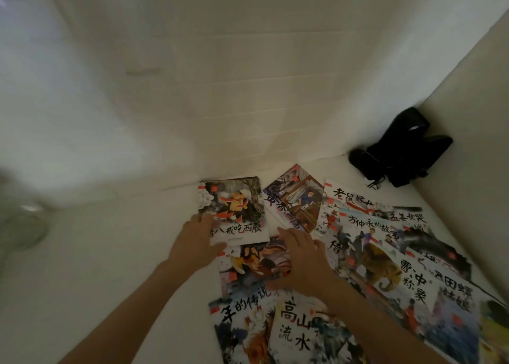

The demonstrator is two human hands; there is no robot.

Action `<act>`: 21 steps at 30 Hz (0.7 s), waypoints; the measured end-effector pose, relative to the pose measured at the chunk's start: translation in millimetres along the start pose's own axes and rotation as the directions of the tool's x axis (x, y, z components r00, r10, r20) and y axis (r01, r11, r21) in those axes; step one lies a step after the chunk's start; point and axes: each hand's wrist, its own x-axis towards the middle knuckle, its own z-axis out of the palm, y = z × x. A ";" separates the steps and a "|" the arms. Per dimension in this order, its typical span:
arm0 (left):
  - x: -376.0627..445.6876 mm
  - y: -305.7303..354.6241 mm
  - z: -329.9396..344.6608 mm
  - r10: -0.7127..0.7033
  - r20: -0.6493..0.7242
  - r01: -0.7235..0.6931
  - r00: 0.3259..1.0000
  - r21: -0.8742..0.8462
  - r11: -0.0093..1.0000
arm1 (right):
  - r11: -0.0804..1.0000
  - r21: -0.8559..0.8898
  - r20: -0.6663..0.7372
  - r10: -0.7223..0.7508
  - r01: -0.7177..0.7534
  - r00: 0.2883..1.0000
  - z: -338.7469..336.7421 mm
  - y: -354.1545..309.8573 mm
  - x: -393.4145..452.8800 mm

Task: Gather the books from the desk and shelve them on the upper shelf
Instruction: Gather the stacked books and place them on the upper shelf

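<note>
Several thin picture books lie spread over the white desk [110, 253], most of them overlapping on the right. My left hand [192, 242] grips the lower left corner of the watermelon-cover book [237, 206], thumb on the cover. My right hand [300, 256] lies flat with spread fingers on a dark red and white book [248, 264] just below it. Further books: a blue and red one [292, 198], the elephant-cover book [385, 270] and two near the front edge [275, 333]. No upper shelf is in view.
A black device with a cable [399, 149] sits in the back right corner of the desk. White walls [248, 88] close in the back and right. A blurred pale object [24, 226] stands at the far left.
</note>
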 end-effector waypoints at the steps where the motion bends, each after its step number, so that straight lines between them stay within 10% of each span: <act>1: -11.8 3.6 4.0 0.011 0.075 -0.010 0.997 -0.018 1.000 | 0.999 -0.035 0.049 -0.016 0.017 0.999 -5.4 -2.3 -1.0; 7: -67.8 25.1 42.9 0.008 0.285 -0.069 0.959 0.204 0.977 | 0.989 -0.148 0.141 -0.011 0.032 0.990 -10.6 -12.3 -5.2; 21: -67.6 2.8 67.4 0.146 0.022 -0.147 0.989 0.077 0.986 | 0.990 -0.138 0.152 -0.007 0.028 0.988 -10.9 -16.2 11.3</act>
